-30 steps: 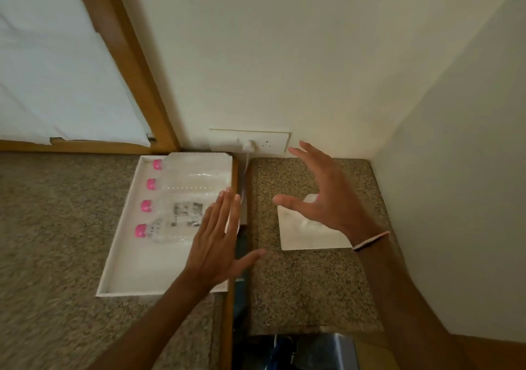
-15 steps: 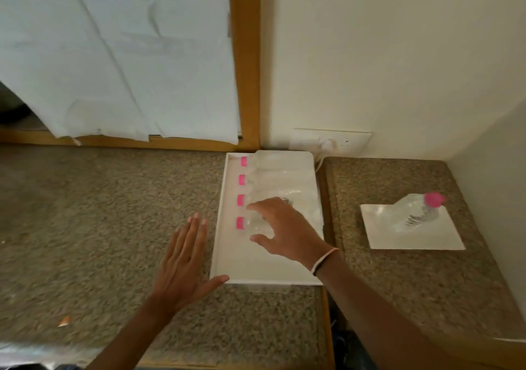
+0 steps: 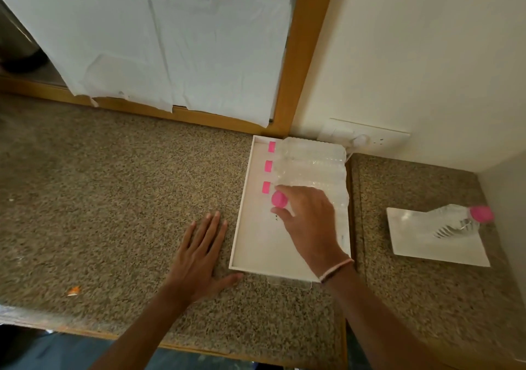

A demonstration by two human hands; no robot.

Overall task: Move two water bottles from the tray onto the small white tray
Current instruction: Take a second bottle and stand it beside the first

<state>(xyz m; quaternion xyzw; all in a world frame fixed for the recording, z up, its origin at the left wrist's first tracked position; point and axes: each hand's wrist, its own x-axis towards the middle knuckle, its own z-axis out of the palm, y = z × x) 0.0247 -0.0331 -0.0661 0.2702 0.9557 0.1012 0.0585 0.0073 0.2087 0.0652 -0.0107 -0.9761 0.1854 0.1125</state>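
Bottle no. 2 (image 3: 280,202) is tipping up out of the big tray (image 3: 244,221), pink cap raised, right hand (image 3: 308,221) closed round it; half a sec. ago that hand was only reaching in. Bottle no. 1 (image 3: 452,221) already lies on the small white tray (image 3: 421,250). Left hand (image 3: 199,258) rests flat, fingers spread, apparently on the surface (image 3: 113,199). Three bottles (image 3: 310,167) remain, so just the carry across is left.

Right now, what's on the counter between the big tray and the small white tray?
In the head view, nothing: only bare speckled counter and a seam separate the big tray from the small white tray.
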